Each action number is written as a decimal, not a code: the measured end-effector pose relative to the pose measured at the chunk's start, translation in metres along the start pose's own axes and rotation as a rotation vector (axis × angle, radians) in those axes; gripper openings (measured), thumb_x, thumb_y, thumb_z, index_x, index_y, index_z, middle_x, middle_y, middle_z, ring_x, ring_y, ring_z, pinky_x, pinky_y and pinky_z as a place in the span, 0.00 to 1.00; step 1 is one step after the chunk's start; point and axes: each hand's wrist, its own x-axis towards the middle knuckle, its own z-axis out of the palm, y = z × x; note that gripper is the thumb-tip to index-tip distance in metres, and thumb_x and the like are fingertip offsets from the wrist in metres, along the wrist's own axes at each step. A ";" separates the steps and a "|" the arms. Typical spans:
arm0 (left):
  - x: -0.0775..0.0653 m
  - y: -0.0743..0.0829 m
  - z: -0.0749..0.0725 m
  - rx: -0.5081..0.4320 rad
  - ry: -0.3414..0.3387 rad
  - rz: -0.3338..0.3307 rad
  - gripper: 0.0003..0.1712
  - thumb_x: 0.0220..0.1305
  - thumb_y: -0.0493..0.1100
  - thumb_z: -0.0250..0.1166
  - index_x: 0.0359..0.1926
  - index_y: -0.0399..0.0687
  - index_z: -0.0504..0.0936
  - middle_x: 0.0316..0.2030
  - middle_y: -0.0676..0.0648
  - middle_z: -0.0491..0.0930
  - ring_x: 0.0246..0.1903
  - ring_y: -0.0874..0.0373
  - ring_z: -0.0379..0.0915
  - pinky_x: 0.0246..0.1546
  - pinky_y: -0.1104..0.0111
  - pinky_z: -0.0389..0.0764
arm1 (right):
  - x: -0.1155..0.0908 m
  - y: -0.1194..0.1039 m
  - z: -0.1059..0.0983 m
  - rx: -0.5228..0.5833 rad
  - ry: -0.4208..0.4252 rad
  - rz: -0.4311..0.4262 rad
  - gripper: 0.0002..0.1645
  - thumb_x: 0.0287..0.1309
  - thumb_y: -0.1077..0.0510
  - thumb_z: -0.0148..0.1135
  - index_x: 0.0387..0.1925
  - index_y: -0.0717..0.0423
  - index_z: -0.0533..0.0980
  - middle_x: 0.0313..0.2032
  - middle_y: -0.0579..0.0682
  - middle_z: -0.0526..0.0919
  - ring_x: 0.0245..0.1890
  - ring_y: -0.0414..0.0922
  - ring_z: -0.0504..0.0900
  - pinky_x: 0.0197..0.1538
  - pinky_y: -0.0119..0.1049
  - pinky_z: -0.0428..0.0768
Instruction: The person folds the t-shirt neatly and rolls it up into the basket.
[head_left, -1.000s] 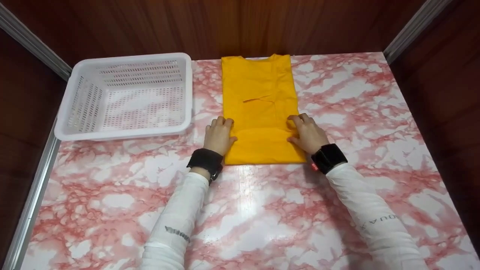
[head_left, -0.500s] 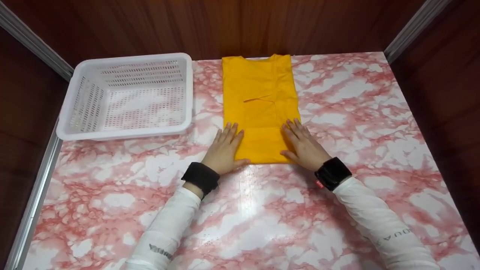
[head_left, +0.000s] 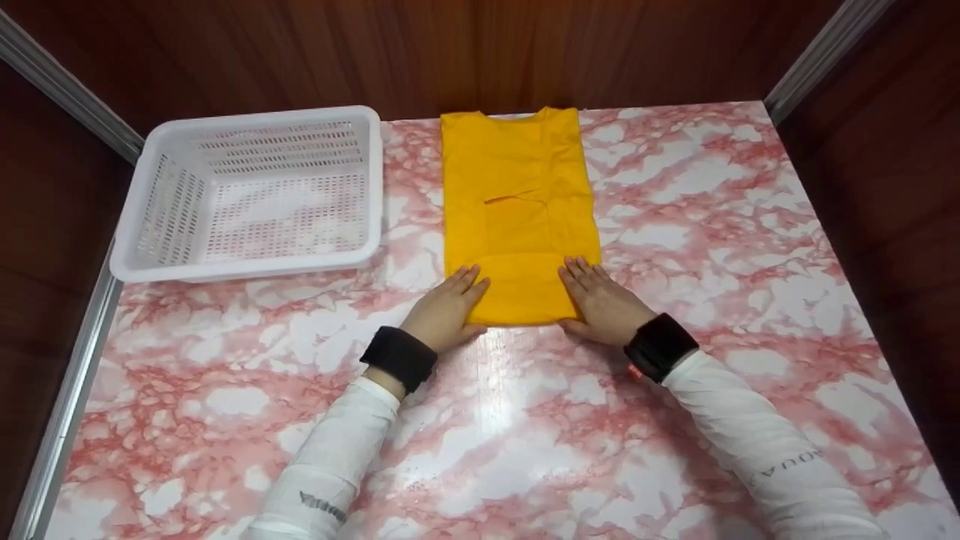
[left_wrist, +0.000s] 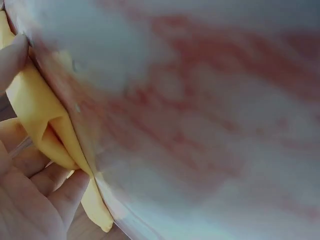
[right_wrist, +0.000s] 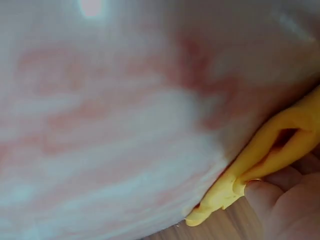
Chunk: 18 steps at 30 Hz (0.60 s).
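A yellow shirt [head_left: 517, 165], folded into a long rectangle, lies flat with its neckline toward the back wall and its lower part turned up. My left hand [head_left: 446, 311] rests on its near left corner, fingers extended over the fabric and thumb along the front edge. At the opposite near corner, my right hand [head_left: 609, 306] lies the same way. The left wrist view shows the shirt's layered side [left_wrist: 40, 105] under my fingers. A gap between the layers [right_wrist: 270, 150] appears in the right wrist view, beside my right fingertips.
A white perforated plastic basket [head_left: 247, 268] stands at the back left, with nothing inside. The table [head_left: 495, 442] has a red-and-white marbled surface. Dark wood panels [head_left: 480, 52] enclose the back and both sides, with metal strips [head_left: 67, 75] at the corners.
Both hands have shifted from the shirt's sides toward its near corners, and their curled fingers have straightened onto the cloth. The shirt and basket stay in place.
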 end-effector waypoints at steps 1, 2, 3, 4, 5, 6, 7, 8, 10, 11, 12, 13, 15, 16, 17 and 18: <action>0.000 0.000 -0.001 0.009 0.004 0.003 0.41 0.55 0.55 0.60 0.65 0.43 0.58 0.65 0.39 0.53 0.66 0.47 0.46 0.64 0.62 0.50 | 0.001 0.000 0.000 -0.010 0.002 -0.006 0.47 0.55 0.41 0.52 0.65 0.67 0.49 0.65 0.66 0.51 0.66 0.58 0.48 0.65 0.51 0.50; 0.001 0.001 -0.001 0.019 0.007 0.005 0.40 0.54 0.55 0.60 0.64 0.42 0.59 0.65 0.39 0.54 0.65 0.47 0.47 0.64 0.62 0.50 | 0.001 -0.001 0.000 -0.019 0.006 -0.010 0.46 0.55 0.43 0.53 0.64 0.68 0.50 0.64 0.66 0.51 0.66 0.58 0.49 0.65 0.50 0.51; 0.001 0.001 -0.001 0.029 0.013 0.008 0.40 0.54 0.54 0.60 0.64 0.41 0.60 0.65 0.38 0.55 0.65 0.46 0.48 0.64 0.62 0.51 | 0.002 -0.001 0.000 -0.032 0.008 -0.014 0.45 0.54 0.45 0.53 0.64 0.68 0.50 0.64 0.67 0.52 0.66 0.58 0.50 0.65 0.50 0.51; 0.001 0.002 -0.002 0.035 0.021 0.010 0.40 0.53 0.53 0.60 0.63 0.40 0.60 0.64 0.38 0.56 0.64 0.46 0.49 0.64 0.62 0.52 | 0.002 -0.002 0.001 -0.044 0.012 -0.015 0.45 0.53 0.47 0.54 0.64 0.68 0.50 0.64 0.67 0.52 0.65 0.58 0.50 0.64 0.50 0.52; 0.002 0.002 -0.002 0.043 0.029 0.011 0.39 0.52 0.53 0.60 0.63 0.40 0.61 0.64 0.38 0.57 0.64 0.46 0.51 0.63 0.62 0.53 | 0.003 -0.002 0.001 -0.052 0.017 -0.018 0.45 0.53 0.49 0.55 0.64 0.69 0.50 0.64 0.67 0.52 0.65 0.58 0.51 0.64 0.49 0.53; 0.002 0.003 -0.002 0.053 0.037 0.010 0.39 0.51 0.52 0.60 0.62 0.40 0.62 0.63 0.37 0.58 0.64 0.46 0.52 0.63 0.62 0.54 | 0.003 -0.002 0.002 -0.060 0.023 -0.023 0.44 0.52 0.52 0.56 0.64 0.69 0.50 0.64 0.68 0.53 0.65 0.58 0.51 0.64 0.49 0.54; 0.003 0.003 -0.002 0.061 0.041 0.009 0.40 0.50 0.51 0.60 0.62 0.39 0.62 0.63 0.37 0.59 0.63 0.46 0.52 0.63 0.63 0.54 | 0.003 -0.002 0.002 -0.067 0.030 -0.028 0.43 0.51 0.55 0.56 0.64 0.70 0.51 0.63 0.68 0.53 0.65 0.59 0.52 0.63 0.50 0.56; 0.003 0.003 -0.002 0.068 0.045 0.008 0.40 0.49 0.51 0.60 0.62 0.39 0.62 0.62 0.37 0.59 0.63 0.45 0.53 0.63 0.63 0.55 | 0.003 -0.002 0.003 -0.075 0.035 -0.032 0.43 0.50 0.57 0.57 0.64 0.70 0.51 0.63 0.68 0.54 0.65 0.59 0.52 0.63 0.49 0.57; 0.004 0.004 -0.002 0.083 0.049 0.006 0.40 0.47 0.50 0.60 0.62 0.38 0.62 0.62 0.36 0.60 0.63 0.45 0.53 0.62 0.62 0.56 | 0.004 -0.001 0.002 -0.077 0.046 -0.042 0.42 0.49 0.61 0.57 0.63 0.70 0.52 0.63 0.68 0.55 0.64 0.59 0.53 0.62 0.49 0.58; 0.004 0.004 -0.001 0.091 0.047 0.003 0.40 0.46 0.49 0.60 0.62 0.38 0.62 0.62 0.36 0.60 0.63 0.45 0.53 0.62 0.62 0.56 | 0.004 -0.001 0.002 -0.069 0.050 -0.046 0.40 0.50 0.63 0.56 0.63 0.70 0.52 0.62 0.68 0.56 0.64 0.59 0.54 0.62 0.49 0.59; 0.005 0.005 -0.001 0.099 0.048 0.002 0.40 0.46 0.47 0.60 0.62 0.38 0.62 0.61 0.35 0.60 0.62 0.44 0.53 0.62 0.62 0.57 | 0.004 0.000 0.001 -0.052 0.053 -0.046 0.39 0.50 0.63 0.56 0.63 0.70 0.53 0.62 0.68 0.56 0.64 0.59 0.55 0.61 0.49 0.59; 0.005 0.005 0.000 0.107 0.050 0.001 0.40 0.46 0.44 0.60 0.62 0.38 0.61 0.61 0.35 0.60 0.62 0.44 0.54 0.61 0.61 0.57 | 0.005 0.000 -0.001 -0.033 0.054 -0.042 0.39 0.51 0.62 0.56 0.63 0.69 0.54 0.62 0.68 0.57 0.64 0.59 0.55 0.61 0.49 0.59; 0.006 0.006 0.002 0.116 0.065 0.002 0.38 0.46 0.39 0.61 0.62 0.38 0.62 0.61 0.34 0.61 0.61 0.43 0.55 0.61 0.60 0.59 | 0.005 0.001 -0.003 0.016 0.056 -0.034 0.36 0.54 0.61 0.54 0.63 0.68 0.55 0.62 0.67 0.58 0.63 0.58 0.56 0.61 0.49 0.60; 0.007 0.006 0.003 0.121 0.073 0.002 0.38 0.46 0.36 0.61 0.62 0.38 0.62 0.60 0.34 0.62 0.61 0.43 0.56 0.60 0.60 0.60 | 0.005 0.001 -0.005 0.040 0.056 -0.032 0.35 0.55 0.60 0.54 0.62 0.68 0.56 0.62 0.67 0.58 0.63 0.58 0.57 0.61 0.49 0.60; 0.008 0.006 0.004 0.126 0.082 0.002 0.37 0.46 0.34 0.61 0.61 0.38 0.62 0.60 0.34 0.62 0.60 0.43 0.57 0.60 0.60 0.60 | 0.005 0.001 -0.007 0.063 0.054 -0.028 0.33 0.56 0.60 0.53 0.62 0.68 0.57 0.62 0.66 0.59 0.63 0.58 0.57 0.61 0.49 0.60; 0.008 0.006 0.005 0.135 0.091 0.004 0.36 0.46 0.32 0.61 0.61 0.38 0.63 0.60 0.34 0.63 0.60 0.43 0.58 0.60 0.60 0.60 | 0.005 0.001 -0.008 0.079 0.051 -0.023 0.32 0.57 0.60 0.53 0.62 0.67 0.57 0.62 0.66 0.59 0.63 0.58 0.58 0.60 0.49 0.61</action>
